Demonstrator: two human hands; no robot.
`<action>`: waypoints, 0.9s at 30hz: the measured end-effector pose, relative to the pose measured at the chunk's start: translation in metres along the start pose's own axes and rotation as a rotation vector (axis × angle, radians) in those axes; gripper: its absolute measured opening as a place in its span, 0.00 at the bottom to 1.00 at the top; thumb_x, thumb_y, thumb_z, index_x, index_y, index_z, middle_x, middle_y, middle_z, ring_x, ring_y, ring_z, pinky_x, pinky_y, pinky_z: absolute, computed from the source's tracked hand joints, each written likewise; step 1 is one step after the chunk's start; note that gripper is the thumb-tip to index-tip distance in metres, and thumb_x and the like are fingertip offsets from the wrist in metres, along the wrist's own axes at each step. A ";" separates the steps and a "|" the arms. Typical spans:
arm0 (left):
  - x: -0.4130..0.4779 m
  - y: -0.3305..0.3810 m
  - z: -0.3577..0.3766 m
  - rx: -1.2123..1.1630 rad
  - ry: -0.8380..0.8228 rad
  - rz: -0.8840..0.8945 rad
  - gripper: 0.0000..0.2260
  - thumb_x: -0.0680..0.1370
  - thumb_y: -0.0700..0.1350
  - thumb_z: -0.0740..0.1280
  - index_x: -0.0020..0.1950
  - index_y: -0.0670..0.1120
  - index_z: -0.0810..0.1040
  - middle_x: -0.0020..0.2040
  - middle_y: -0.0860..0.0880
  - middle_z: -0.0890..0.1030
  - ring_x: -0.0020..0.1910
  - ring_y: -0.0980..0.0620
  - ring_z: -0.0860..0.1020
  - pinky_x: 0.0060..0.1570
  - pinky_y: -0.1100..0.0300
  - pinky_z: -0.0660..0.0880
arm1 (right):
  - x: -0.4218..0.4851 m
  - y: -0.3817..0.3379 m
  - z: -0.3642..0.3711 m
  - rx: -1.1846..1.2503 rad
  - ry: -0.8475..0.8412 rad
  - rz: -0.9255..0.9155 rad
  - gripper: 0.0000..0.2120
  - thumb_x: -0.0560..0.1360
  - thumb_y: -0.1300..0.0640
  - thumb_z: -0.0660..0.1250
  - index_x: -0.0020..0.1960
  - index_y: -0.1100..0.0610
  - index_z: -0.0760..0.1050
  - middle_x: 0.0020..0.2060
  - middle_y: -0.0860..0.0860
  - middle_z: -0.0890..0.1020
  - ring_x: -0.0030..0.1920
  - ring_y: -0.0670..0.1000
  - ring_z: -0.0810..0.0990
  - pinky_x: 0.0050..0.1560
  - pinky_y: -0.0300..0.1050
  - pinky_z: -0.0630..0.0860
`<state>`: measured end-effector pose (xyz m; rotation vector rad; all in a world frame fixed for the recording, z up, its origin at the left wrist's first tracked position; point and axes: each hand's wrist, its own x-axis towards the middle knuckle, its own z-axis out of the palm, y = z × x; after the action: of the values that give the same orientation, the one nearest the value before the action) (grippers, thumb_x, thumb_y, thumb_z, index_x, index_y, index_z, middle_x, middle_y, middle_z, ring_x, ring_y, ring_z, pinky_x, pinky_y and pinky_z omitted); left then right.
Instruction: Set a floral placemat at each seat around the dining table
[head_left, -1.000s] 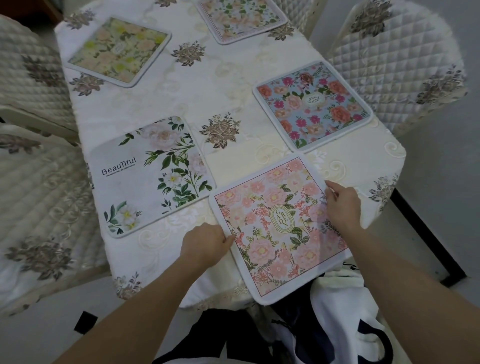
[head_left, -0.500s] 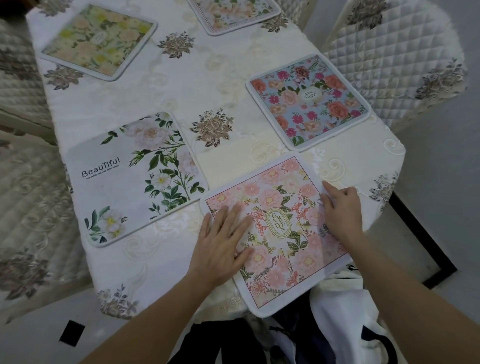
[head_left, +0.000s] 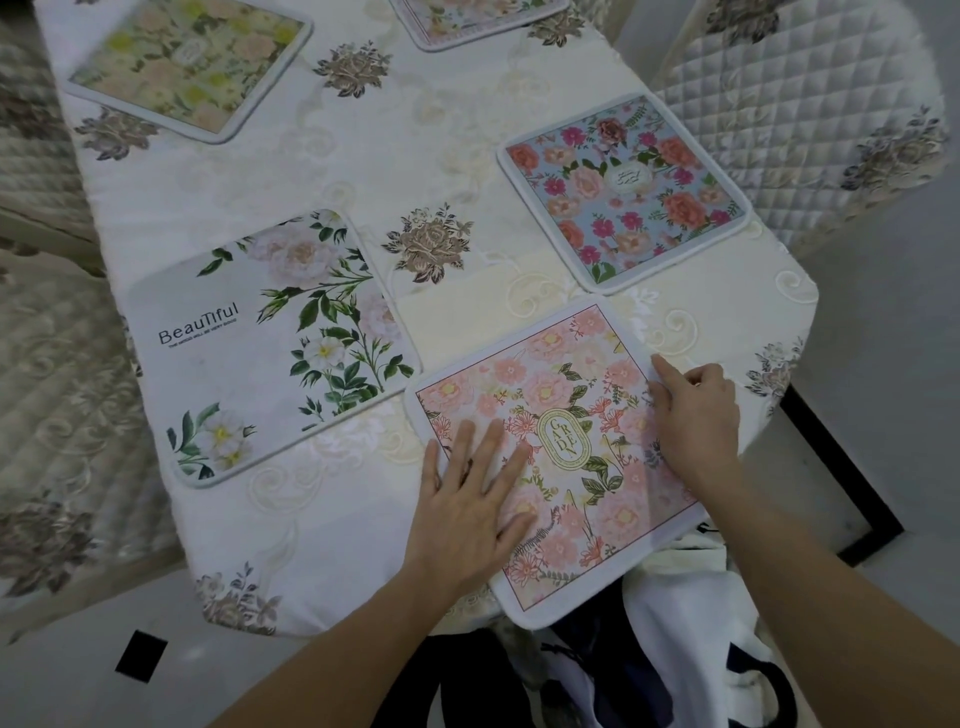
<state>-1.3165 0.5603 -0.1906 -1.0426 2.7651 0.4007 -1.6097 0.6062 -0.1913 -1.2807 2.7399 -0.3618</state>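
At the near edge of the surface (head_left: 363, 171), close to its near right corner, lies the pink placemat (head_left: 566, 395), square with a pale border, covered in peach and pink blooms with green leaves and a gold-rimmed oval label reading "GARDEN" at its middle. It sits turned at an angle, and its nearest corner hangs over the edge. The left hand (head_left: 467, 499) rests flat on the mat's left part, palm down, fingers spread and open, gripping nothing. The right hand (head_left: 696, 415) presses on the mat's right border with the fingers loosely curled and the forefinger stretched along the edge; it clasps nothing.

Just beside the pink mat, toward the left edge, lies the white placemat (head_left: 270, 343) printed "Beautiful" with green sprays, its corner almost touching. Along the right edge sits the blue placemat (head_left: 623, 192), along the far left the yellow-green placemat (head_left: 192, 62), and at the far edge another mat, cut off by the frame.

Compared with a second ago, the left hand has moved from the mat's left corner, where it pinched the border, onto the printed face; since half a second ago both hands are much the same.
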 end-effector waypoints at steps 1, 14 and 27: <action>0.003 0.001 -0.001 0.006 0.012 -0.008 0.31 0.80 0.67 0.46 0.80 0.56 0.47 0.81 0.48 0.44 0.79 0.44 0.41 0.74 0.35 0.49 | -0.001 -0.006 -0.001 -0.023 0.032 -0.018 0.18 0.79 0.56 0.64 0.69 0.53 0.74 0.54 0.59 0.74 0.53 0.61 0.72 0.52 0.56 0.73; 0.042 0.000 0.002 -0.012 0.082 -0.118 0.36 0.81 0.65 0.44 0.80 0.43 0.40 0.80 0.44 0.38 0.79 0.48 0.37 0.78 0.46 0.44 | -0.005 -0.019 0.017 -0.208 -0.257 -0.572 0.34 0.81 0.37 0.46 0.80 0.55 0.43 0.80 0.52 0.45 0.79 0.50 0.42 0.78 0.54 0.49; 0.015 -0.025 -0.053 0.063 0.086 -0.167 0.36 0.79 0.66 0.40 0.80 0.44 0.43 0.80 0.46 0.40 0.79 0.48 0.39 0.77 0.44 0.45 | -0.012 -0.047 -0.028 -0.071 -0.334 -0.400 0.32 0.81 0.41 0.51 0.80 0.55 0.50 0.79 0.56 0.54 0.79 0.55 0.49 0.78 0.52 0.50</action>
<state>-1.3138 0.5171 -0.1484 -1.2918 2.7157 0.2500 -1.5727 0.5911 -0.1522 -1.7305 2.2352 -0.0665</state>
